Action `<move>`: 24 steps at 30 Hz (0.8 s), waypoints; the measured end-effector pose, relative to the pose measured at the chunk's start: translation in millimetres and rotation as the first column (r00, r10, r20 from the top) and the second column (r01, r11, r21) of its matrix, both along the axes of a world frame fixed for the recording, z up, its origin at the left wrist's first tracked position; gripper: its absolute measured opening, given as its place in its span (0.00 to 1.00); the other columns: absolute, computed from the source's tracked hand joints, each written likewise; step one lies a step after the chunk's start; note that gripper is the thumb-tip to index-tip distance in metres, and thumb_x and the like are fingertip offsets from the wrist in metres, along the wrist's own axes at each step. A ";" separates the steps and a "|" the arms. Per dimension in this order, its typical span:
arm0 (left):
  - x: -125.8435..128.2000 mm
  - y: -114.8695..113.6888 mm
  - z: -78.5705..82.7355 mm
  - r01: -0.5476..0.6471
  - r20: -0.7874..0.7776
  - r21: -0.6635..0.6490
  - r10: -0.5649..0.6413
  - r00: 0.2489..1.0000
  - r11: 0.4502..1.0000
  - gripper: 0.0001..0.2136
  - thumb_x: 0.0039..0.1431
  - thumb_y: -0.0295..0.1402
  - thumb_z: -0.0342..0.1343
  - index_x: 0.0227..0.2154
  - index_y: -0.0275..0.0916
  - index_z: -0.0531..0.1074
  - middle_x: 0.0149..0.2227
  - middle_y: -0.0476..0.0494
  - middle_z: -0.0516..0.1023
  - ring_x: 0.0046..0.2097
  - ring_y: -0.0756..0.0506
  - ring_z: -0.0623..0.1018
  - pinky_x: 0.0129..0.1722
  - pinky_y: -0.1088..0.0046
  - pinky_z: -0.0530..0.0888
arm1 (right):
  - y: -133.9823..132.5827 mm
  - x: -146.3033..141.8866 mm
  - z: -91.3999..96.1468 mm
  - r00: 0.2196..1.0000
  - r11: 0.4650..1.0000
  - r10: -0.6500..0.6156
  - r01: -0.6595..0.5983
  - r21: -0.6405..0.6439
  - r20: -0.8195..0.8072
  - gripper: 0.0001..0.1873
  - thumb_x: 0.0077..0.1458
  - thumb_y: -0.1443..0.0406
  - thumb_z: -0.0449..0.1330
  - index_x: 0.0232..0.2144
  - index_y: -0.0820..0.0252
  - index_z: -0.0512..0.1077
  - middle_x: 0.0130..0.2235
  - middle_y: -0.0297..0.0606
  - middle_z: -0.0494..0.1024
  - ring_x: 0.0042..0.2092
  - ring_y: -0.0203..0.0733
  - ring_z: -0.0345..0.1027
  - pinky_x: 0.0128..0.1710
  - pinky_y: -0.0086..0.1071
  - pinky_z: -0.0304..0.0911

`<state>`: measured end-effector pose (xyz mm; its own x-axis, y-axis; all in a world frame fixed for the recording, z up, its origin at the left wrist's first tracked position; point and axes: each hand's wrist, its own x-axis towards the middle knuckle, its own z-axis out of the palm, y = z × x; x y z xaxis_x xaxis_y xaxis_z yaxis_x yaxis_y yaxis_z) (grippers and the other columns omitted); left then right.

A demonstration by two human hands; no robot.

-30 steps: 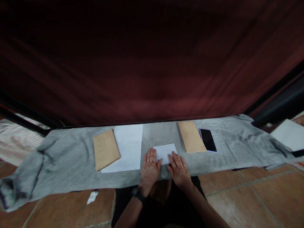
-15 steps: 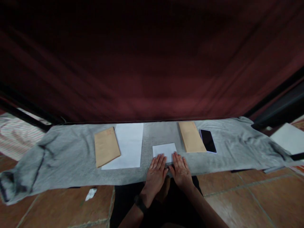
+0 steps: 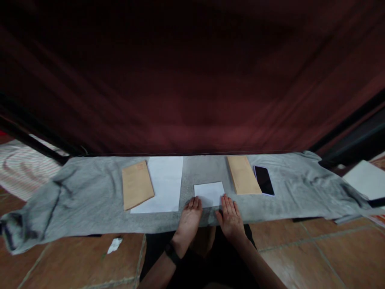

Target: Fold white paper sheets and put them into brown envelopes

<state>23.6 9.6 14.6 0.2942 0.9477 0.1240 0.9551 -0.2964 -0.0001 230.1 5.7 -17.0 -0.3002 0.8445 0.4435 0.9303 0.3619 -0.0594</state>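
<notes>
A small folded white paper (image 3: 209,193) lies on the grey cloth (image 3: 90,208) just in front of me. My left hand (image 3: 190,220) lies flat on the cloth, fingers stretched out, its fingertips at the paper's near left corner. My right hand (image 3: 231,216) also lies flat with fingers together, its fingertips touching the paper's near right corner. Neither hand holds anything. A dark band sits on my left wrist.
A brown envelope (image 3: 137,185) overlaps a white sheet (image 3: 161,184) to the left. Another brown envelope (image 3: 243,175) and a black phone (image 3: 264,180) lie to the right. A dark red curtain hangs behind. A paper scrap (image 3: 114,245) lies on the tiled floor; white paper (image 3: 363,180) sits far right.
My left hand slid off the folded paper, back and to the left, so more of the paper shows. My right hand drew back slightly toward the paper's near right corner.
</notes>
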 end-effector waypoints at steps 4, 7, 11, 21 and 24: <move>2.5 1.2 4.3 0.027 -0.022 0.001 -0.027 0.999 1.000 0.25 0.57 0.15 0.42 0.53 0.37 0.72 0.57 0.33 0.75 0.58 0.39 0.75 0.51 0.59 0.77 | 0.1 -1.0 -2.6 1.000 1.000 -0.005 0.005 0.007 0.007 0.36 0.69 0.55 0.47 0.70 0.69 0.46 0.66 0.55 0.62 0.65 0.57 0.59 0.65 0.50 0.51; 2.6 -0.4 9.0 0.025 -0.030 0.008 -0.025 0.999 1.000 0.23 0.57 0.15 0.44 0.52 0.35 0.72 0.56 0.33 0.76 0.57 0.39 0.76 0.50 0.59 0.77 | 0.9 -5.4 -3.9 0.999 0.999 -0.034 0.034 -0.004 -0.006 0.33 0.68 0.57 0.48 0.67 0.71 0.53 0.65 0.56 0.64 0.65 0.57 0.59 0.65 0.51 0.50; 1.7 -2.7 17.4 0.003 -0.008 0.022 -0.003 1.000 1.000 0.19 0.58 0.16 0.46 0.48 0.35 0.74 0.53 0.36 0.78 0.55 0.40 0.78 0.50 0.62 0.77 | 4.8 -15.8 0.9 0.997 0.997 -0.069 0.067 -0.044 -0.043 0.27 0.65 0.61 0.51 0.62 0.72 0.63 0.64 0.58 0.65 0.64 0.59 0.60 0.65 0.51 0.51; -1.4 -4.5 41.8 -0.237 0.661 0.121 0.101 0.744 0.964 0.21 0.66 0.32 0.50 0.61 0.43 0.63 0.64 0.37 0.67 0.63 0.38 0.69 0.60 0.52 0.70 | 32.7 -30.1 64.4 0.835 0.955 -0.103 -0.069 -0.289 -0.540 0.20 0.65 0.66 0.48 0.52 0.53 0.75 0.50 0.42 0.81 0.50 0.50 0.75 0.52 0.42 0.66; -3.0 2.6 38.5 -0.393 0.926 -0.118 0.244 0.289 0.912 0.27 0.63 0.41 0.55 0.63 0.43 0.59 0.65 0.35 0.65 0.64 0.37 0.68 0.59 0.53 0.70 | 42.2 -33.8 78.7 0.499 0.915 -0.264 -0.141 -0.378 -0.825 0.18 0.62 0.54 0.54 0.41 0.55 0.80 0.39 0.41 0.83 0.40 0.50 0.77 0.42 0.40 0.69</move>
